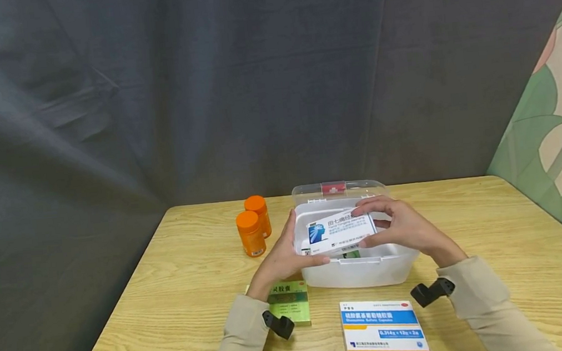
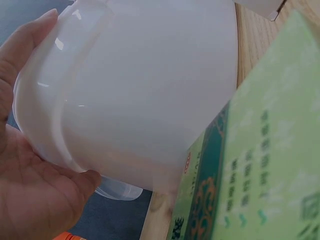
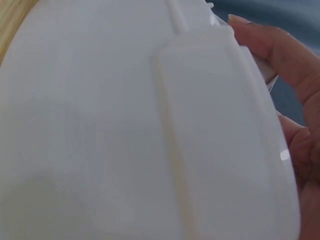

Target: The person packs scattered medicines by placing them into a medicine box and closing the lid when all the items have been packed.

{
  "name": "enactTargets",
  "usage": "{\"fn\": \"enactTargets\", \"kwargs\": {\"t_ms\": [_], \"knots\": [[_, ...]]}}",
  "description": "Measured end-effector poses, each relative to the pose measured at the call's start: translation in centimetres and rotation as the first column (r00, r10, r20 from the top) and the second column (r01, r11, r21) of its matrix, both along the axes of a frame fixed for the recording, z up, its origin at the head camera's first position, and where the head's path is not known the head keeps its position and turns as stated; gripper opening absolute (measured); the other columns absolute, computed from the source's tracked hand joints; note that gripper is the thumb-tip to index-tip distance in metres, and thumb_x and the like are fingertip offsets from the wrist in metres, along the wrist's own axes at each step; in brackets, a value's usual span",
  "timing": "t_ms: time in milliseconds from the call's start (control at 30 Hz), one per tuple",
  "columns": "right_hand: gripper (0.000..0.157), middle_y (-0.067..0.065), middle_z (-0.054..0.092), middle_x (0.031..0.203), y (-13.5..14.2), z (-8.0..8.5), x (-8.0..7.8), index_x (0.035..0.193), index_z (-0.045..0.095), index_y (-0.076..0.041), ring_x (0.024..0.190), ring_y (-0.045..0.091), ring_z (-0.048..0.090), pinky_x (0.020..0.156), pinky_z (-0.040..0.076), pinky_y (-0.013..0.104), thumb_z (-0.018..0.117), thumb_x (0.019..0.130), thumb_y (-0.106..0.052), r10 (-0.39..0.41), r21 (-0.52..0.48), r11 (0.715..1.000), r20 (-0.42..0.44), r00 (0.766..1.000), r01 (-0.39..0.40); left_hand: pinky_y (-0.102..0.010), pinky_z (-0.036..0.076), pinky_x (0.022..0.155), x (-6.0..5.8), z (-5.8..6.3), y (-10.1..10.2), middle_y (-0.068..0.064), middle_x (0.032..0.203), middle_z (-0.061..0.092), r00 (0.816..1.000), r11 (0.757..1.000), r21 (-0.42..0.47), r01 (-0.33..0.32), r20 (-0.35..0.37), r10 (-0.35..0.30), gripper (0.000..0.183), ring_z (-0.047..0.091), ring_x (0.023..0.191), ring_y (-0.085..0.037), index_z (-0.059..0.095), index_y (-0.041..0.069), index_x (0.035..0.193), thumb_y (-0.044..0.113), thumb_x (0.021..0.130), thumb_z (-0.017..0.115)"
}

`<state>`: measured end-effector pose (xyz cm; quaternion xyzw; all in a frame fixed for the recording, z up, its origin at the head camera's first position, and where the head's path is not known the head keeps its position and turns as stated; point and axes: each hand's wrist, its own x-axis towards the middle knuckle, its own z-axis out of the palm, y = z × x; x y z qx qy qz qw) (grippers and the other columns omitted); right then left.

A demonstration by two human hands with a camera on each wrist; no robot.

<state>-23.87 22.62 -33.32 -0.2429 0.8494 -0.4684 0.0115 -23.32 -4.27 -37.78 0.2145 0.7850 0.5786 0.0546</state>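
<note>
In the head view, a white plastic first-aid box (image 1: 355, 274) stands on the table, its clear lid (image 1: 307, 192) raised at the back. My left hand (image 1: 282, 254) spans its left end and steadies it, thumb at the front rim and fingers along the far side. The left wrist view shows that palm against the box's end wall (image 2: 150, 95). My right hand (image 1: 408, 227) pinches a white carton of capsules (image 1: 338, 233) with a blue head picture, held tilted over the opening. Under it, green and white packaging (image 1: 351, 254) shows inside. The right wrist view is mostly filled by the box wall (image 3: 90, 125).
Two orange pill bottles (image 1: 252, 238) stand left of the first-aid box. A green medicine carton (image 1: 293, 311) lies near my left wrist. A blue, white and orange carton (image 1: 385, 333) lies at the front of the wooden table (image 1: 171, 302). A dark curtain (image 1: 263, 88) hangs behind.
</note>
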Motion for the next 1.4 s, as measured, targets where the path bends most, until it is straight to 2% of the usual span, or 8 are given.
{"fn": "enactTargets", "kwargs": {"t_ms": [233, 333, 500, 800, 1000, 1133, 1233, 1400], "knots": [[0.055, 0.006, 0.044, 0.127, -1.2, -0.2, 0.0, 0.108, 0.063, -0.016, 0.114, 0.025, 0.038, 0.087, 0.040, 0.041, 0.083, 0.058, -0.030, 0.012, 0.035, 0.999, -0.011, 1.000, -0.012, -0.044, 0.024, 0.099, -0.2, -0.1, -0.1, 0.000, 0.141, 0.022, 1.000, 0.999, 0.031, 0.031, 0.001, -0.031, 0.112, 0.035, 0.114, -0.020, 0.001, 0.038, 0.140, 0.027, 0.063, 0.081], [0.056, 0.003, 0.046, 0.125, -1.6, -0.4, 0.0, 0.108, 0.063, -0.018, 0.111, 0.023, 0.040, 0.085, 0.042, 0.038, 0.083, 0.057, -0.033, -0.006, 0.071, 0.997, -0.031, 0.999, 0.008, -0.046, 0.026, 0.097, -0.2, -0.2, 0.0, -0.006, 0.137, 0.029, 0.999, 0.998, 0.044, 0.044, -0.003, -0.044, 0.111, 0.037, 0.113, -0.024, 0.002, 0.034, 0.141, 0.024, 0.063, 0.081], [0.060, -0.001, 0.047, 0.122, -2.2, -0.6, 0.0, 0.108, 0.063, -0.021, 0.109, 0.022, 0.042, 0.084, 0.043, 0.037, 0.084, 0.055, -0.036, -0.006, 0.104, 0.995, -0.031, 0.999, 0.009, -0.044, 0.029, 0.096, -0.2, -0.2, 0.0, -0.006, 0.131, 0.035, 0.999, 0.998, 0.037, 0.041, 0.000, -0.041, 0.108, 0.039, 0.110, -0.024, 0.004, 0.036, 0.141, 0.028, 0.064, 0.080], [0.073, 0.003, 0.047, 0.122, -3.0, -1.0, -0.3, 0.119, 0.056, -0.013, 0.100, 0.020, 0.049, 0.082, 0.045, 0.034, 0.084, 0.055, -0.034, -0.001, 0.178, 0.984, -0.018, 1.000, 0.004, -0.046, 0.026, 0.098, 0.2, -0.1, -0.3, -0.008, 0.136, 0.030, 1.000, 0.999, 0.040, 0.020, 0.019, -0.020, 0.116, 0.041, 0.109, -0.030, -0.004, 0.036, 0.140, 0.036, 0.061, 0.081], [0.061, 0.003, 0.051, 0.117, -3.2, -1.1, -0.4, 0.112, 0.061, -0.014, 0.097, 0.020, 0.050, 0.079, 0.047, 0.032, 0.084, 0.057, -0.029, 0.055, 0.230, 0.972, -0.065, 0.996, -0.039, -0.046, 0.025, 0.098, 0.2, -0.1, -0.5, -0.008, 0.139, 0.026, 1.000, 1.000, 0.022, 0.011, 0.024, -0.011, 0.117, 0.040, 0.110, -0.032, -0.005, 0.034, 0.141, 0.036, 0.061, 0.080], [0.053, 0.003, 0.053, 0.113, -3.3, -1.2, -0.4, 0.107, 0.063, -0.015, 0.096, 0.021, 0.050, 0.076, 0.048, 0.032, 0.083, 0.059, -0.024, 0.107, 0.272, 0.960, -0.114, 0.988, -0.073, -0.046, 0.025, 0.099, 1.4, 1.6, -0.5, -0.007, 0.139, 0.025, 1.000, 1.000, 0.009, 0.010, 0.028, -0.010, 0.114, 0.040, 0.110, -0.026, -0.005, 0.024, 0.143, 0.028, 0.066, 0.079], [0.050, 0.003, 0.054, 0.111, -3.6, -1.1, -0.4, 0.105, 0.064, -0.016, 0.096, 0.022, 0.050, 0.074, 0.049, 0.034, 0.084, 0.059, -0.022, 0.109, 0.302, 0.951, -0.130, 0.986, -0.065, -0.046, 0.025, 0.098, 2.3, 3.0, -0.6, -0.006, 0.137, 0.026, 0.999, 1.000, -0.005, 0.012, 0.031, -0.012, 0.111, 0.041, 0.108, -0.021, -0.004, 0.016, 0.143, 0.022, 0.068, 0.078], [0.048, 0.002, 0.056, 0.109, -4.0, -0.8, -0.6, 0.102, 0.064, -0.017, 0.097, 0.022, 0.051, 0.081, 0.045, 0.043, 0.084, 0.058, -0.021, 0.106, 0.387, 0.921, -0.126, 0.986, -0.049, -0.047, 0.025, 0.098, 1.8, 2.4, -0.8, -0.007, 0.137, 0.027, 0.999, 1.000, 0.000, 0.023, 0.023, -0.023, 0.113, 0.040, 0.110, -0.024, -0.005, 0.018, 0.143, 0.022, 0.067, 0.079]]}}
